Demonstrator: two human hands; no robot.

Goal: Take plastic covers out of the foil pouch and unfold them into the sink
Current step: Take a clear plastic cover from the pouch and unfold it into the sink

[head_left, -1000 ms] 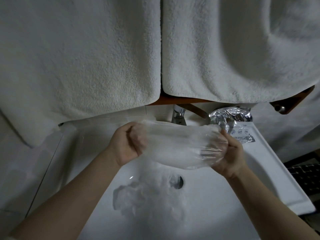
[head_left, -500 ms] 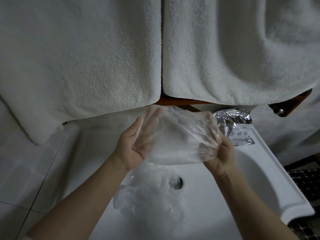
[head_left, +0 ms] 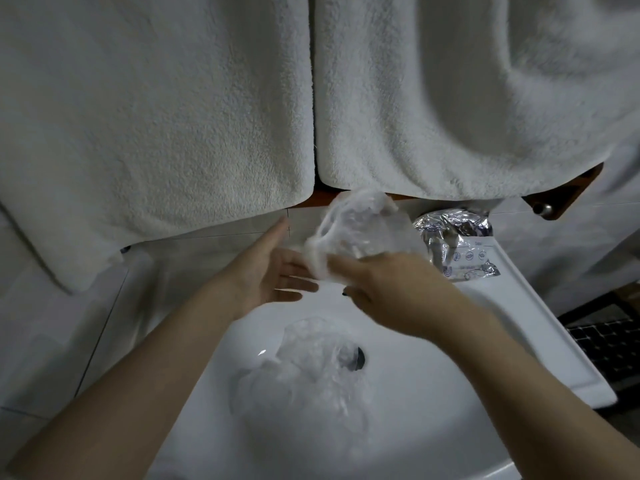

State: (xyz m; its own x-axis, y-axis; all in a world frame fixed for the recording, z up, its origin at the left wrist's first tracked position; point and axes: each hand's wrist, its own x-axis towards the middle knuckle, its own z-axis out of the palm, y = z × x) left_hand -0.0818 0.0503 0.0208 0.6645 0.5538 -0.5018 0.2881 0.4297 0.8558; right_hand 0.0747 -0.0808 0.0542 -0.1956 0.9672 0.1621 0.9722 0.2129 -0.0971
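Right hand (head_left: 391, 285) pinches a cover (head_left: 360, 233) above the sink (head_left: 433, 393); left hand (head_left: 266, 271) fingers spread. Released there, it could land on the rim.

Two white terry towels fill the top of the frame: left towel (head_left: 149, 116), right towel (head_left: 467, 98), hanging side by side with edges nearly touching at centre. A brown wooden rail (head_left: 568, 192) shows under the right towel at right, with a round metal knob (head_left: 541, 208) on it. Pale tiled wall (head_left: 45, 327) at left, below the left towel. Dark grid-patterned mat or grate (head_left: 613, 351) at the right edge, too dim to tell which.
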